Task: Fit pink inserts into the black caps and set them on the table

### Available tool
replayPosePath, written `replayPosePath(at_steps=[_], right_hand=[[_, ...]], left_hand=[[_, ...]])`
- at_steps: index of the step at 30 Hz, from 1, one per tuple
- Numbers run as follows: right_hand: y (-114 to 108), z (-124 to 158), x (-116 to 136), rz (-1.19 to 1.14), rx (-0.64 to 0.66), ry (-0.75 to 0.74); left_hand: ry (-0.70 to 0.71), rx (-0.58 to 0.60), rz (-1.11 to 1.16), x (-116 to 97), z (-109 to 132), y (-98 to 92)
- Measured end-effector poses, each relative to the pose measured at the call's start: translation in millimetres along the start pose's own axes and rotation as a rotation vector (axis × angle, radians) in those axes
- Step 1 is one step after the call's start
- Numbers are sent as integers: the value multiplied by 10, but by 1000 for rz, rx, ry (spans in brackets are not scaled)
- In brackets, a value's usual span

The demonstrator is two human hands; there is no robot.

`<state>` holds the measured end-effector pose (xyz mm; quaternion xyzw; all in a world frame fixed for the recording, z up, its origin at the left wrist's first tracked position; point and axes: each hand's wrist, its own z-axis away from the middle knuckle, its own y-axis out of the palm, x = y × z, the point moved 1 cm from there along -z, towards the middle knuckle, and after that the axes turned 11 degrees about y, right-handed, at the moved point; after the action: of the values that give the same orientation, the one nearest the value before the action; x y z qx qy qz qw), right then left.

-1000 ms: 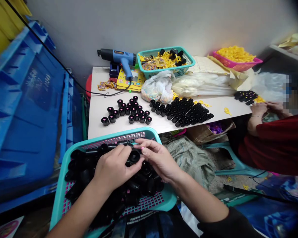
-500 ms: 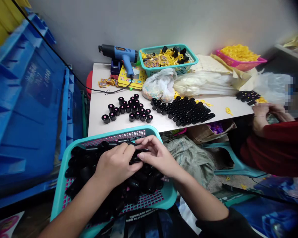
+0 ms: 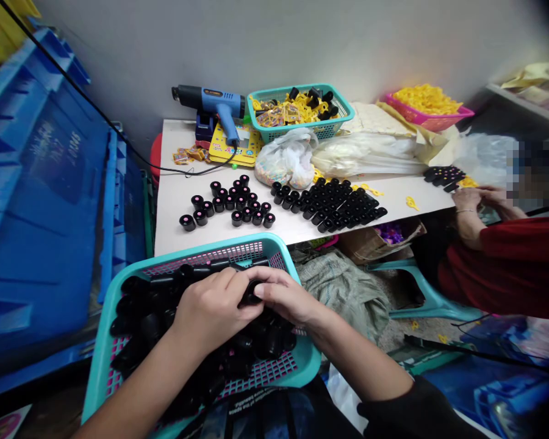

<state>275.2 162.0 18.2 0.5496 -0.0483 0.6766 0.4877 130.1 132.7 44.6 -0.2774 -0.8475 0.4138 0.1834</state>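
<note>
Over a teal plastic basket (image 3: 308, 363) in my lap, both hands meet around one small black cylinder (image 3: 251, 295). My left hand (image 3: 214, 312) is closed on its left side. My right hand (image 3: 283, 297) wraps it from the right, its thumb pressed on the near end; most of the piece is hidden. Beneath my hands, many black cylindrical pieces (image 3: 150, 329) fill the basket, some with pink spots. On the table (image 3: 169, 238) beyond stand short black cylinders with pink-dotted tops (image 3: 229, 202), and beside them a dense block of black cylinders (image 3: 336, 204).
A blue heat gun (image 3: 219, 100) rests at the back left, its cord crossing the table. Beside it are a teal basket of yellow pieces (image 3: 343, 113), plastic bags (image 3: 286, 158) and a pink basket (image 3: 460, 113). Blue crates (image 3: 50, 213) rise at left. A co-worker's hands (image 3: 469, 201) work at right.
My right fingers have closed in around the black cylinder, and the thumb now covers the pink spot that showed before. The view has shifted slightly.
</note>
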Motion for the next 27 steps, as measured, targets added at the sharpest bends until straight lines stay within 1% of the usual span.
replayPosePath(at_steps=[3, 5, 8, 12, 16, 17, 19, 21, 22, 25, 27], right_hand=[[-21, 11, -13, -197, 97, 88], [-14, 7, 6, -231, 118, 93], [20, -13, 36, -178, 102, 77], [45, -31, 12, -54, 32, -34], [19, -37, -54, 7, -20, -102], [5, -38, -57, 16, -20, -105], [-26, -31, -29, 52, 20, -82], [-53, 0, 46, 167, 53, -83], [-63, 27, 97, 264, 40, -114], [-80, 132, 259, 594, -79, -274], [-125, 182, 340, 741, -155, -350]], left_hand=[[-9, 5, -20, 10, -24, -33], [-3, 1, -38, 23, -35, -54], [9, 6, -38, 40, -40, -65], [26, 4, -23, 41, -32, -44], [25, 10, -5, 37, -16, -20], [20, 9, -3, 40, -14, -18], [11, 7, 3, 53, -16, -19], [3, 1, 14, 74, -23, -18], [-1, -3, 27, 87, -26, -13], [-30, -8, 108, 115, -32, 24], [-88, 0, 211, 120, -39, 60]])
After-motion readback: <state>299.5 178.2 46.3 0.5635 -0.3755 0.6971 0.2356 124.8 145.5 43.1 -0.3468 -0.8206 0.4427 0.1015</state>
